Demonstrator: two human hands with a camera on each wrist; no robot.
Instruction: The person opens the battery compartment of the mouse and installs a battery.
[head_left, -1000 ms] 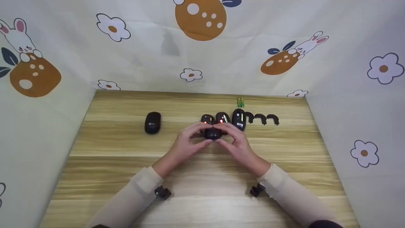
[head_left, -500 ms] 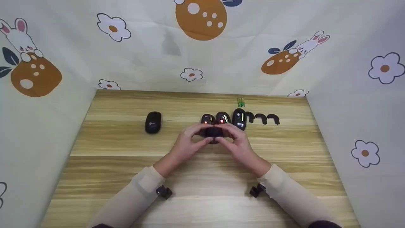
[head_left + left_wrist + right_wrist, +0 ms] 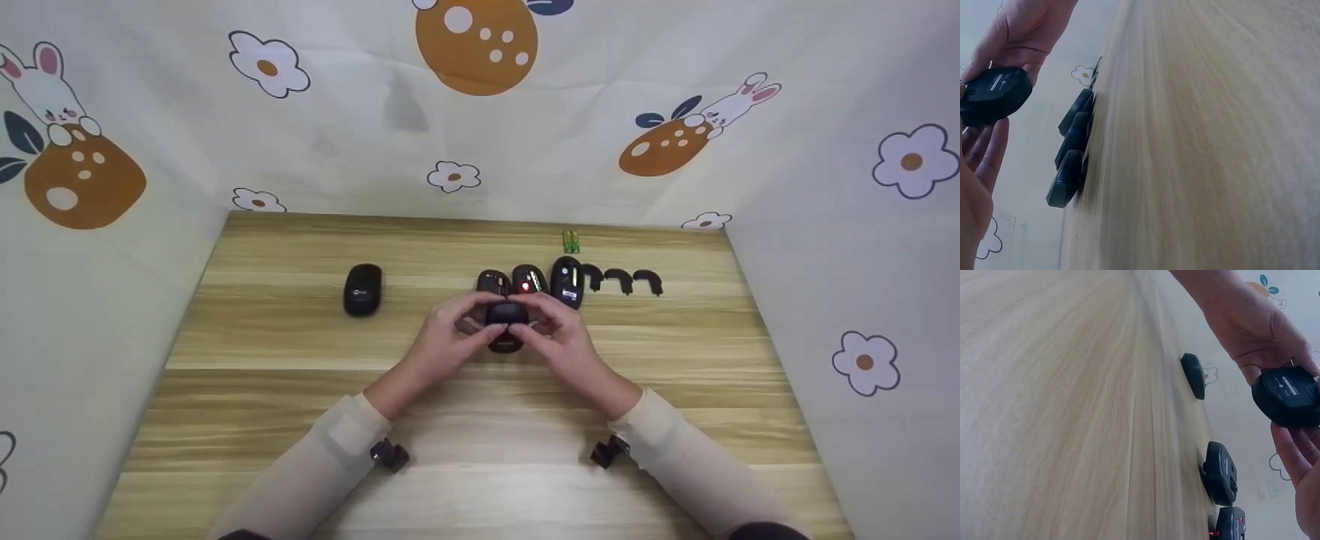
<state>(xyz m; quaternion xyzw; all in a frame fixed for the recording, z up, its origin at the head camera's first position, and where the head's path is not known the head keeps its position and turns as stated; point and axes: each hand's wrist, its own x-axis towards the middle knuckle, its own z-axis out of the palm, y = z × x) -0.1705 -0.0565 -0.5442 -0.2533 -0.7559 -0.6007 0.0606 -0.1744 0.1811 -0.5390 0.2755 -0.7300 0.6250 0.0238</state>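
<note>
Both hands hold one black computer mouse (image 3: 508, 313) between them, raised above the table at the centre. My left hand (image 3: 448, 330) pinches it from the left with thumb and fingertips, and my right hand (image 3: 561, 330) does likewise from the right. Both thumbs lie across its near part in the head view. A label shows on the mouse's underside (image 3: 996, 93) in the left wrist view, and again on the same mouse (image 3: 1286, 391) in the right wrist view. Just beyond the hands are two overturned mice, a left one (image 3: 492, 281) and a right one (image 3: 528, 277) with a red light.
A third overturned mouse (image 3: 567, 283) lies to their right, its battery slot showing. Beside it sit three curved black pieces (image 3: 618, 280). Green batteries (image 3: 571, 241) lie behind. Another mouse (image 3: 363, 290) rests upright at the left. Patterned cloth (image 3: 337, 150) walls surround the wooden table (image 3: 480, 465).
The held mouse has been tilted, its near end now showing past the thumbs towards the body. The red light on the left overturned mouse no longer shows. Both hands stay almost in place.
</note>
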